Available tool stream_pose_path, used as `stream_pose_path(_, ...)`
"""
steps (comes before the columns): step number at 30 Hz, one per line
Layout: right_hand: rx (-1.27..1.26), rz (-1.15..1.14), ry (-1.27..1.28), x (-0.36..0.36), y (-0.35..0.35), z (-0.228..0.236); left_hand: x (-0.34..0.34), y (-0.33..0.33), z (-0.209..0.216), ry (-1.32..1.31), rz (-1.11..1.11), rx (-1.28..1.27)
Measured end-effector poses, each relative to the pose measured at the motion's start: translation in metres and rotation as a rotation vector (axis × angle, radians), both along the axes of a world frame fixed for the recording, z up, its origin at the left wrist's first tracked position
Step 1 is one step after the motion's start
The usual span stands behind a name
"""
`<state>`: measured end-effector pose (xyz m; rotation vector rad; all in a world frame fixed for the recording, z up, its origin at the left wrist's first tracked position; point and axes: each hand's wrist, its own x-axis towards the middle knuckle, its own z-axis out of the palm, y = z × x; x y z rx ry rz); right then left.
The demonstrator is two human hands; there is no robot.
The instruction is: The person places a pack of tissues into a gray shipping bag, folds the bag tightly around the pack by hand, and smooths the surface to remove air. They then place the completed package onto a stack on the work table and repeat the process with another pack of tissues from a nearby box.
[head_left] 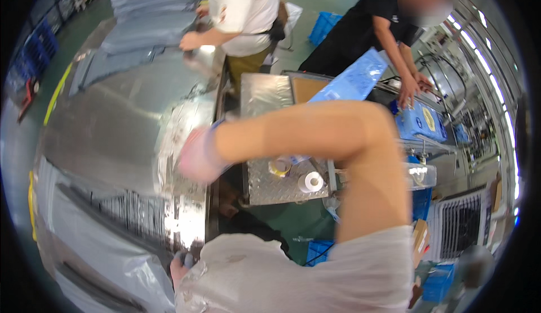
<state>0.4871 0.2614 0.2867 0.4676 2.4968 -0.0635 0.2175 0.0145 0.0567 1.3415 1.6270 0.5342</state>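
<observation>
My right arm bends across the middle of the view. My right hand (202, 154), in a pinkish glove or covering, is smeared by motion above the right edge of the metal table (121, 110). Its fingers cannot be made out, nor anything in them. My left hand (179, 267) shows only in part beside my shirt, with grey on the fingertips, and most of it is hidden. It is nearest to the grey plastic sheeting (107, 245), which lies in long folded layers on the near part of the table.
Stacked grey plastic bags (149, 23) lie at the table's far end, by a person in white (245, 9). Right of the table, a metal stand (265, 189) bears tape rolls (310, 181). Beyond, a person in black (349, 34) handles a blue package (420, 120).
</observation>
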Motion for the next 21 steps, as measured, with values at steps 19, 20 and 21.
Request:
stream_pose_path(19,0.207,-0.452,-0.331,0.181,-0.062,-0.003,0.083,0.127,0.046,0.069,-0.162,0.099)
stream_pose_path(20,0.200,-0.457,-0.316,0.182,-0.061,-0.005,0.089,0.131,0.051,0.047,-0.167,0.108)
stream_pose_path(21,0.193,-0.516,-0.245,0.185,-0.059,-0.004,0.094,0.135,0.053,0.026,-0.174,0.117)
